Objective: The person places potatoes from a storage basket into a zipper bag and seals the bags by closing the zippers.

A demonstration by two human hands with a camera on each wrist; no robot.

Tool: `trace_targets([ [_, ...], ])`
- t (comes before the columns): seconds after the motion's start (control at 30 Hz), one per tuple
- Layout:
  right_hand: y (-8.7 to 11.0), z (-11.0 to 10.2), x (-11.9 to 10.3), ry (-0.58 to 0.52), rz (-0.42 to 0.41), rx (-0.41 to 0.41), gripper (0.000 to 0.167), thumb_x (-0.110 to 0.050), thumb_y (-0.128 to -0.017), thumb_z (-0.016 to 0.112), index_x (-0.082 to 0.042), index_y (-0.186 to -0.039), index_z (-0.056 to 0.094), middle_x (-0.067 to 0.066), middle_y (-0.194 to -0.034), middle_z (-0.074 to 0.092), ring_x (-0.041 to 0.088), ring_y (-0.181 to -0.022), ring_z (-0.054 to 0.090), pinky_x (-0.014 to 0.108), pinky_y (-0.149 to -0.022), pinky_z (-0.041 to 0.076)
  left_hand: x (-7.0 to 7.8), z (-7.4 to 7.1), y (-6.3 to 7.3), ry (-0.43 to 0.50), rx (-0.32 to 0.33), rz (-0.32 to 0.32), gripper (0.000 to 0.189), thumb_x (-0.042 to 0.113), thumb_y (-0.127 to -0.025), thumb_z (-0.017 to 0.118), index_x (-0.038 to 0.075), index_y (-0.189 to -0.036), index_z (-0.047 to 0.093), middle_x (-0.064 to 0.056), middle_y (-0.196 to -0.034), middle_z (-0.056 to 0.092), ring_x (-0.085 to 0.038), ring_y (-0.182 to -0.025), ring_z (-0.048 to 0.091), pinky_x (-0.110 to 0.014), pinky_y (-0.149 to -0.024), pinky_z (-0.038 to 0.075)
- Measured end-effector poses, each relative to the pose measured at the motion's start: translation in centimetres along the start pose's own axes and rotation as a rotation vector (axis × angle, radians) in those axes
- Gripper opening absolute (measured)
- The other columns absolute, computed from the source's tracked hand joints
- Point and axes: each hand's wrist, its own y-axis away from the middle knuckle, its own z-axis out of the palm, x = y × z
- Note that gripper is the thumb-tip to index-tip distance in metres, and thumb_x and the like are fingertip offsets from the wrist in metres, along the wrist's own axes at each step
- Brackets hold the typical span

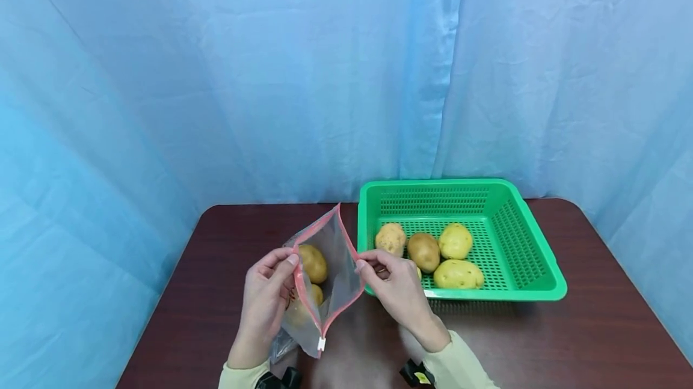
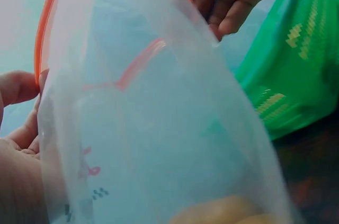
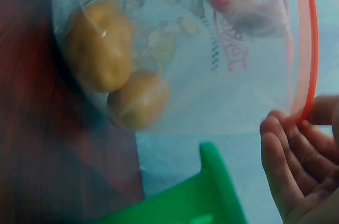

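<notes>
A clear zip bag (image 1: 338,269) with a pink-red zip edge is spread wide at its mouth between both hands. My left hand (image 1: 265,293) pinches the left rim between thumb and fingers, while my right hand (image 1: 397,287) pinches the opposite rim. Potatoes lie inside the bag; the right wrist view shows a larger potato (image 3: 100,46) beside a smaller potato (image 3: 139,99) at its bottom. A white slider (image 1: 322,344) sits at the near end of the zip. Printed figures and red lettering mark the bag's side.
Right of the bag stands a green perforated basket (image 1: 533,245) holding several potatoes (image 1: 459,274). Its near left corner lies close to my right hand. The dark wooden table (image 1: 206,299) ends at a blue curtain (image 1: 325,76) behind.
</notes>
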Motion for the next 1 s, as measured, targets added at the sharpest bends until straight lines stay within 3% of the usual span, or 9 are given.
trace_targets([
  [0.17, 0.3, -0.6, 0.4, -0.019, 0.074, -0.040, 0.016, -0.027, -0.100, 0.072, -0.016, -0.111, 0.077, -0.012, -0.090, 0.073, 0.005, -0.081, 0.070, 0.027, -0.075, 0.060, -0.8, 0.3, 0.2, -0.024, -0.024, -0.014, 0.016, -0.002, -0.100, 0.062, 0.010, -0.098, 0.072, 0.000, -0.083, 0.067, -0.007, -0.066, 0.058, -0.017, -0.059, 0.049],
  [0.33, 0.4, -2.3, 0.2, 0.036, 0.068, -0.061, 0.021, -0.027, -0.101, 0.071, -0.015, -0.118, 0.074, -0.007, -0.101, 0.075, 0.006, -0.091, 0.071, 0.030, -0.082, 0.060, -1.0, 0.4, 0.3, -0.028, -0.032, -0.007, 0.015, -0.002, -0.100, 0.062, 0.010, -0.099, 0.071, 0.000, -0.084, 0.067, -0.007, -0.068, 0.058, -0.017, -0.059, 0.049],
  [0.47, 0.2, -4.2, 0.2, 0.094, 0.012, -0.067, 0.024, -0.024, -0.100, 0.071, -0.012, -0.121, 0.072, -0.003, -0.111, 0.075, 0.007, -0.097, 0.070, 0.031, -0.085, 0.059, -1.2, 0.5, 0.4, -0.028, -0.028, -0.011, 0.014, -0.002, -0.099, 0.062, 0.009, -0.099, 0.071, 0.000, -0.084, 0.066, -0.007, -0.070, 0.060, -0.018, -0.060, 0.050],
  [0.77, -0.9, -7.6, 0.6, 0.254, -0.202, -0.074, 0.026, -0.014, -0.095, 0.076, -0.012, -0.120, 0.072, -0.002, -0.115, 0.074, 0.015, -0.097, 0.071, 0.034, -0.081, 0.059, -1.2, 0.5, 0.4, -0.023, -0.023, -0.018, 0.014, -0.002, -0.099, 0.063, 0.009, -0.098, 0.071, 0.000, -0.083, 0.066, -0.007, -0.069, 0.059, -0.018, -0.059, 0.050],
  [1.0, -2.3, -9.8, 0.3, 0.403, -0.292, -0.168, 0.033, -0.018, -0.093, 0.079, -0.010, -0.124, 0.071, 0.001, -0.122, 0.072, 0.020, -0.111, 0.069, 0.044, -0.088, 0.058, -1.2, 0.5, 0.4, -0.011, -0.037, -0.006, 0.019, -0.003, -0.099, 0.062, 0.012, -0.096, 0.073, 0.002, -0.082, 0.066, -0.006, -0.068, 0.057, -0.017, -0.057, 0.047],
])
